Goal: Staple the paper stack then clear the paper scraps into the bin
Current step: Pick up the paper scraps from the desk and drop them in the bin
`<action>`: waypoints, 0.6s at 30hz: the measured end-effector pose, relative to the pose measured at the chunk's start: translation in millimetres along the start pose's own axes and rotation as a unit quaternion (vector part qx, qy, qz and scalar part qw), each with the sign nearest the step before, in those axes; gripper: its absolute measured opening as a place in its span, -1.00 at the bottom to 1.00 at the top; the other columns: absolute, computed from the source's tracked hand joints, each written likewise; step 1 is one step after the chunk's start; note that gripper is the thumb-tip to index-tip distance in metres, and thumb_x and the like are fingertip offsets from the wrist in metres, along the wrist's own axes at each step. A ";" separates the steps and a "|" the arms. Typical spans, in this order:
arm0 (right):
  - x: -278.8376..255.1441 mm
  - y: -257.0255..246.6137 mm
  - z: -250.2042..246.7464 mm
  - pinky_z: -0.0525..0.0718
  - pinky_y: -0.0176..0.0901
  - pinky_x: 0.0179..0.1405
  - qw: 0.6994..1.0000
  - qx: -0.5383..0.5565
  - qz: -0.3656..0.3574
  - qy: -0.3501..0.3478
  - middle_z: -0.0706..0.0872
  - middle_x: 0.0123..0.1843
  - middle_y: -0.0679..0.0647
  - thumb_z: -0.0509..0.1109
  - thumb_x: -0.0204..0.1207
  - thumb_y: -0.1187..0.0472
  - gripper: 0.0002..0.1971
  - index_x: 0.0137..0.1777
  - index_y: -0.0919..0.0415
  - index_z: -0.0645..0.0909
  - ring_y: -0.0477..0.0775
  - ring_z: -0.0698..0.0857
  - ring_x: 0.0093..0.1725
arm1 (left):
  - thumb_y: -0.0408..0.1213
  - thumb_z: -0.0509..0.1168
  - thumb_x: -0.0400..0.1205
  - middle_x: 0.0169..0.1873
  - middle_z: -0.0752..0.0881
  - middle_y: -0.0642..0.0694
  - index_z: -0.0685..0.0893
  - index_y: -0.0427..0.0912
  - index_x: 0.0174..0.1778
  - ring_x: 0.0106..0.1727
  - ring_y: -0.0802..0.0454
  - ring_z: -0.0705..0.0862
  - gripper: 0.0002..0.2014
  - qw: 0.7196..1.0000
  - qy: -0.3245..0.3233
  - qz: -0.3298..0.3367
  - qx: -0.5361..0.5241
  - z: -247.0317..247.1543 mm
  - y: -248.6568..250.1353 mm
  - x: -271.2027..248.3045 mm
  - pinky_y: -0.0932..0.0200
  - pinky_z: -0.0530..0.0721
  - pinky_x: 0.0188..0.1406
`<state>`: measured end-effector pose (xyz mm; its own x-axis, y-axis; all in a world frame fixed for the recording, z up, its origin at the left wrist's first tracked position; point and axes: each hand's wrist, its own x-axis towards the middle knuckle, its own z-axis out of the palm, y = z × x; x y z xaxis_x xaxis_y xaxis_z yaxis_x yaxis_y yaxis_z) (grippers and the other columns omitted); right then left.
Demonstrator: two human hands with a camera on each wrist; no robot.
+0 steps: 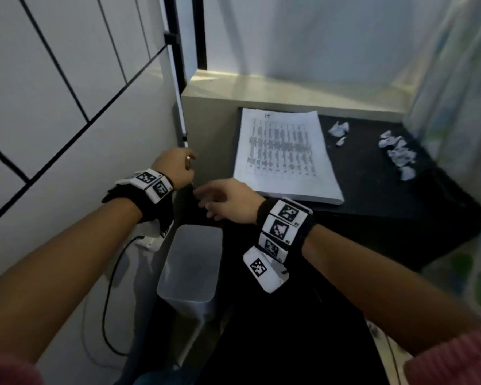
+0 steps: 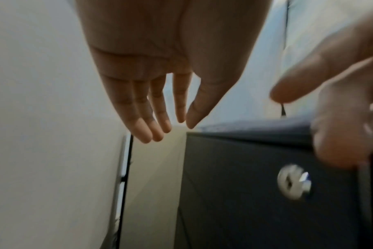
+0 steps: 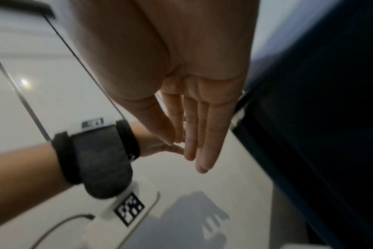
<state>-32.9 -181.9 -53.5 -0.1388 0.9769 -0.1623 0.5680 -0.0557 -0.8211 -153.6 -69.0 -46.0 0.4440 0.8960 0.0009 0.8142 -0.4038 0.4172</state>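
A printed paper stack (image 1: pixel 286 159) lies flat on the black cabinet top (image 1: pixel 372 184). Crumpled white paper scraps sit to its right, a small clump (image 1: pixel 339 129) and a longer scatter (image 1: pixel 397 154). A pale translucent bin (image 1: pixel 190 262) stands on the floor left of the cabinet. My left hand (image 1: pixel 188 165) (image 2: pixel 170 133) hovers near the wall above the bin, fingers straight and empty. My right hand (image 1: pixel 206 201) (image 3: pixel 187 156) hangs beside it at the cabinet's left corner, fingers straight with the thumb close to them, holding nothing. No stapler shows.
A white panelled wall (image 1: pixel 67 107) is close on the left. A white plug block (image 3: pixel 128 210) with a black cable (image 1: pixel 109 287) sits low on it. The cabinet front carries a silver lock (image 2: pixel 294 182). A pale ledge (image 1: pixel 289 93) runs behind the cabinet.
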 end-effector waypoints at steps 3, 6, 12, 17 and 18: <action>-27.2 -5.1 -49.9 0.76 0.10 0.05 0.997 0.020 -0.004 0.074 0.75 0.08 0.27 0.28 0.58 0.39 -0.66 0.34 0.29 0.57 0.12 0.71 -0.10 | -0.42 0.28 0.53 0.11 0.75 -0.29 0.66 -0.24 0.27 0.16 -0.24 0.69 -0.63 0.998 0.047 0.051 -0.013 -14.0 39.3 6.2 0.02 0.61 0.24; -53.4 8.0 -102.4 0.74 0.09 0.14 0.987 -0.040 0.016 0.158 0.76 0.05 0.19 0.28 0.57 0.33 -0.71 0.26 0.22 0.64 0.14 0.71 -0.07 | -0.41 0.28 0.54 0.14 0.73 -0.25 0.65 -0.26 0.26 0.14 -0.21 0.69 -0.65 0.994 0.036 0.102 -0.009 -15.0 85.8 12.7 0.02 0.63 0.20; -107.5 68.8 -185.9 0.67 -0.06 0.25 0.949 -0.141 0.127 0.250 0.79 0.15 0.22 0.29 0.50 0.39 -0.71 0.16 0.26 0.73 0.15 0.74 0.14 | -0.39 0.27 0.57 0.19 0.72 -0.17 0.70 -0.18 0.22 0.19 -0.10 0.69 -0.69 0.982 -0.028 0.187 0.022 15.4 171.7 24.4 0.11 0.62 0.18; -134.5 113.8 -219.6 0.59 -0.21 0.24 0.920 -0.199 0.220 0.255 0.79 0.16 0.21 0.28 0.47 0.44 -0.67 0.16 0.27 0.74 0.15 0.73 0.21 | -0.42 0.22 0.59 0.25 0.72 -0.16 0.71 -0.20 0.25 0.26 -0.12 0.69 -0.67 0.977 -0.070 0.196 0.045 44.3 218.4 46.0 0.09 0.64 0.30; -135.6 122.4 -224.1 0.57 -0.23 0.26 0.915 -0.210 0.236 0.252 0.79 0.18 0.19 0.28 0.47 0.43 -0.66 0.18 0.25 0.73 0.13 0.72 0.23 | -0.44 0.20 0.60 0.27 0.71 -0.16 0.69 -0.21 0.28 0.29 -0.12 0.67 -0.65 0.977 -0.081 0.193 0.050 49.2 225.5 50.4 0.10 0.62 0.31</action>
<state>237.2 -274.9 -9.3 0.5341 0.8412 -0.0843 0.7446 -0.5153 -0.4243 70.9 -124.0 3.4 0.7714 0.6364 -0.0069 0.6038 -0.7285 0.3236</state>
